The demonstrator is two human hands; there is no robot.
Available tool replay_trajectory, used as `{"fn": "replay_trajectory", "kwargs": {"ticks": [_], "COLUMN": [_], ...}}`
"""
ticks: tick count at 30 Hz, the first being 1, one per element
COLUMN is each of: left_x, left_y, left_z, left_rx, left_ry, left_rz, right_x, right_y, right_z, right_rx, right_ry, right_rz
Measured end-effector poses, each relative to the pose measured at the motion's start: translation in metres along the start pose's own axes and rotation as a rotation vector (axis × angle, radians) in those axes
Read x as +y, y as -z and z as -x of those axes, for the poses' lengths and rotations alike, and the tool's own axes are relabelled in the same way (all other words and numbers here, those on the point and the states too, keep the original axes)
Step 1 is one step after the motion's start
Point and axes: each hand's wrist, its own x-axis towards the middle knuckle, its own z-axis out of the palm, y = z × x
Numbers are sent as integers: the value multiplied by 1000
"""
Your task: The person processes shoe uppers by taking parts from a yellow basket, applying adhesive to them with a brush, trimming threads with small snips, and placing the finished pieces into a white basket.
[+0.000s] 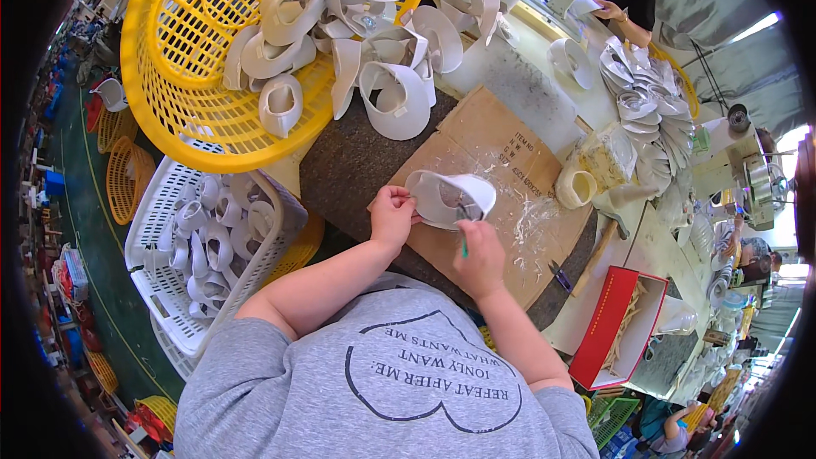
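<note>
Cardboard [459, 136] beneath white piece [476, 189], green floor [89, 229]

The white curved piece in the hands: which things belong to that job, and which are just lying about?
Likely the job:
white curved piece, in the left hand
green-handled tool, in the right hand
cardboard sheet underneath
probably similar pieces by the yellow basket

Perhaps lying about:
red box
small dark tool, untouched
</note>
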Motion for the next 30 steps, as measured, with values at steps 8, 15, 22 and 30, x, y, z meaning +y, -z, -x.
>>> {"fn": "replay_trajectory", "kwargs": {"ticks": [8, 15, 22, 30], "left_x": [22, 48, 74, 103], "left_y": [8, -69, -80, -88], "left_z": [17, 39, 16, 38], "left_rx": [-61, -389, -454, -580], "left_ry": [-155, 297, 380, 125], "left_rz": [-263, 193, 427, 39], "right_x": [13, 133, 160, 181], "right_y": [26, 94, 129, 113], "right_z": [-9, -18, -15, -28], "right_rx": [305, 675, 194, 520], "right_ry": [-14, -337, 46, -587], "right_rz": [-587, -223, 86, -10]}}
